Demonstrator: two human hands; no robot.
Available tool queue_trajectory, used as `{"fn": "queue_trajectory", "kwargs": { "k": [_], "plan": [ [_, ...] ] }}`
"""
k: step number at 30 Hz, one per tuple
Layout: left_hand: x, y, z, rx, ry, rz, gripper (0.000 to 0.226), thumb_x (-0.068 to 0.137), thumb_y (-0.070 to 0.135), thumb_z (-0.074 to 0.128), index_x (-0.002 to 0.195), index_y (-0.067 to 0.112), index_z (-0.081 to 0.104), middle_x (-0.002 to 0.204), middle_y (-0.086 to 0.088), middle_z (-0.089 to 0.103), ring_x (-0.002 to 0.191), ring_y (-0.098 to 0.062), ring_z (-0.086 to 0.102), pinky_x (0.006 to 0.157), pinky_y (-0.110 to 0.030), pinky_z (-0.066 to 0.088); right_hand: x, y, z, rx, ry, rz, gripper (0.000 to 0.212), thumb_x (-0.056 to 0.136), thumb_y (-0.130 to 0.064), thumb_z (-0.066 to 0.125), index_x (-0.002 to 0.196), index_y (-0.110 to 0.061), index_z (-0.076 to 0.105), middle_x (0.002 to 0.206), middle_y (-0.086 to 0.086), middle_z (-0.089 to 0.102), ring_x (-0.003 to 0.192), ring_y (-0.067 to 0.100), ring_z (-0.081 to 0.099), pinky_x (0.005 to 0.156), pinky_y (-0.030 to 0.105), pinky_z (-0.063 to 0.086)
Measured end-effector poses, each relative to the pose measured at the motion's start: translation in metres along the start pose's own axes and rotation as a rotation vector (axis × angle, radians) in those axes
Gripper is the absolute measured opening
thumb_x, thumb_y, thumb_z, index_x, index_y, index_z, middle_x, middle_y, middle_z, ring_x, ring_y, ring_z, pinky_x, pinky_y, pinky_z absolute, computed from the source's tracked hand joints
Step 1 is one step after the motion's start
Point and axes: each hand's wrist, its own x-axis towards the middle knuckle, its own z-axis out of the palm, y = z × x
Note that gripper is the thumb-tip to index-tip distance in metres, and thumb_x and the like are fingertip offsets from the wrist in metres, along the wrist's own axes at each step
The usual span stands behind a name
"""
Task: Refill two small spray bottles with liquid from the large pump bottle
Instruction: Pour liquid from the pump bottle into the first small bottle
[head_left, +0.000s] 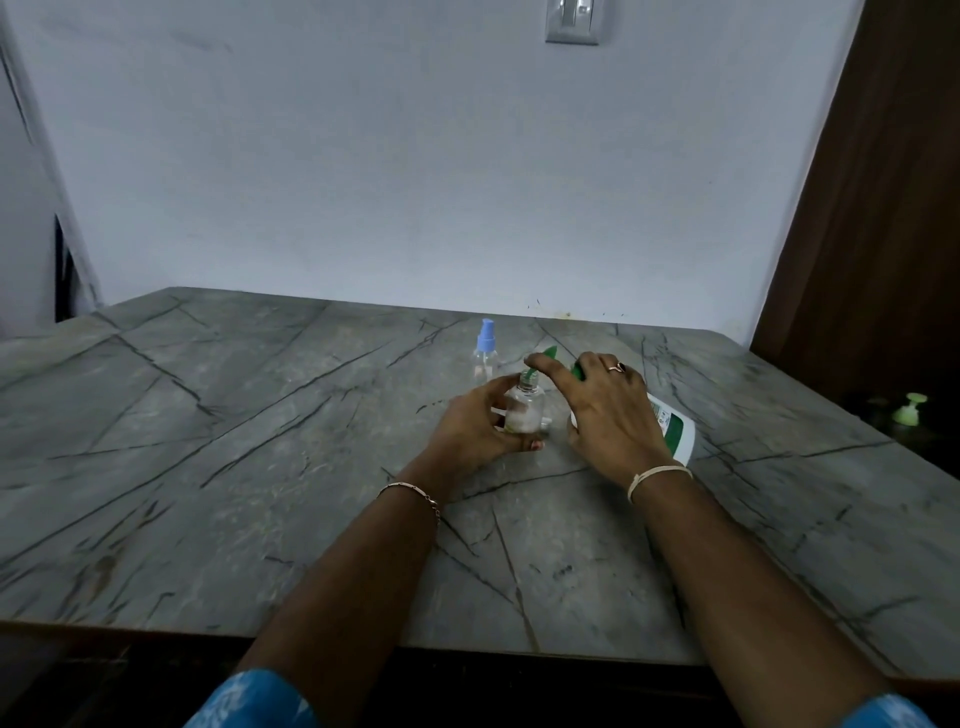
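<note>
On the grey veined table (208, 467), toward its far edge, a clear small spray bottle (486, 356) stands upright with its blue spray cap on; whether it holds any liquid cannot be told. Just in front of it and slightly right, the left hand (475, 426) wraps its fingers and thumb round a second small bottle (524, 410), upright on the table with its neck uncapped; its lower part looks cloudy white, but the level is unclear. A green nozzle (543, 358) points down at that open mouth. The right hand (608, 410) is curled over the pump head, forefinger stretched along the top. Under it the large pump bottle (672, 428), white with a green label, leans toward the small one. Well apart at far right sits a pale green pump-shaped object (910, 410).
</note>
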Motion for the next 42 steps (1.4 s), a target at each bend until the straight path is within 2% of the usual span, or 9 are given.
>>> {"fn": "queue_trajectory", "kwargs": {
  "k": [6,10,14,18,24,31,34,37,42],
  "plan": [
    [0.0007,-0.0013,0.0008,-0.014,-0.001,-0.003,0.091,0.061,0.025,0.087,0.139,0.027,0.041,0.116,0.0,0.065,0.096,-0.013,0.066,0.087,-0.024,0.052,0.0054,-0.0076,0.0012,0.0,0.028,0.022,0.072,0.078,-0.017,0.067,0.139,-0.033,0.033,0.118,0.01,0.051,0.112,0.03,0.048,0.097,0.045,0.038],
    [0.0006,-0.0024,0.0007,0.001,0.003,0.007,0.09,0.061,0.025,0.087,0.139,0.026,0.041,0.116,0.001,0.065,0.096,-0.012,0.064,0.082,-0.016,0.048,0.0017,-0.0037,0.0015,-0.018,0.032,0.003,0.073,0.081,-0.019,0.064,0.143,-0.035,0.029,0.116,0.011,0.051,0.11,0.03,0.048,0.096,0.045,0.037],
    [0.0016,-0.0034,0.0012,-0.02,-0.002,-0.001,0.092,0.06,0.026,0.088,0.14,0.026,0.041,0.116,0.0,0.065,0.096,-0.014,0.066,0.09,-0.027,0.052,-0.0023,0.0005,0.0,-0.009,0.014,-0.011,0.074,0.083,-0.025,0.062,0.146,-0.038,0.024,0.115,0.012,0.051,0.11,0.032,0.047,0.096,0.047,0.038],
    [0.002,-0.0032,0.0022,-0.017,-0.003,-0.004,0.093,0.06,0.026,0.088,0.14,0.026,0.041,0.116,0.0,0.065,0.097,-0.015,0.066,0.092,-0.032,0.053,-0.0014,-0.0016,-0.0016,0.005,0.009,0.008,0.073,0.082,-0.024,0.064,0.144,-0.038,0.027,0.118,0.01,0.05,0.113,0.03,0.046,0.098,0.045,0.036],
    [0.0018,-0.0021,0.0006,-0.011,-0.002,-0.013,0.092,0.06,0.025,0.088,0.139,0.027,0.042,0.113,0.003,0.065,0.097,-0.013,0.064,0.09,-0.027,0.052,0.0038,-0.0072,-0.0017,0.034,0.028,0.026,0.073,0.077,-0.016,0.068,0.139,-0.034,0.034,0.119,0.008,0.051,0.114,0.029,0.047,0.098,0.044,0.038],
    [0.0012,-0.002,0.0004,-0.006,-0.003,0.003,0.091,0.06,0.025,0.088,0.139,0.027,0.042,0.114,0.001,0.065,0.096,-0.013,0.065,0.09,-0.027,0.052,-0.0021,0.0006,-0.0029,0.014,-0.008,-0.005,0.075,0.085,-0.027,0.06,0.147,-0.04,0.02,0.118,0.011,0.049,0.112,0.03,0.046,0.097,0.045,0.037],
    [0.0008,-0.0011,0.0002,-0.018,-0.005,-0.009,0.091,0.061,0.025,0.088,0.139,0.027,0.042,0.114,0.001,0.064,0.096,-0.013,0.065,0.089,-0.026,0.052,-0.0011,-0.0019,-0.0035,0.029,0.006,0.008,0.072,0.083,-0.023,0.062,0.144,-0.038,0.027,0.116,0.01,0.05,0.112,0.03,0.047,0.098,0.045,0.036],
    [-0.0002,0.0008,0.0001,-0.033,-0.007,-0.009,0.089,0.061,0.021,0.087,0.139,0.025,0.042,0.114,0.001,0.064,0.095,-0.013,0.064,0.081,-0.017,0.05,0.0027,-0.0064,-0.0039,0.051,0.022,0.022,0.07,0.079,-0.02,0.067,0.14,-0.034,0.034,0.117,0.009,0.051,0.113,0.03,0.047,0.097,0.044,0.036],
    [0.0007,-0.0012,0.0007,-0.038,-0.001,-0.008,0.089,0.061,0.021,0.087,0.138,0.026,0.043,0.117,-0.001,0.064,0.098,-0.012,0.063,0.084,-0.019,0.05,0.0022,-0.0039,0.0006,0.018,0.023,0.012,0.075,0.079,-0.021,0.067,0.141,-0.036,0.03,0.119,0.009,0.051,0.113,0.029,0.047,0.098,0.044,0.037]
  ]
}}
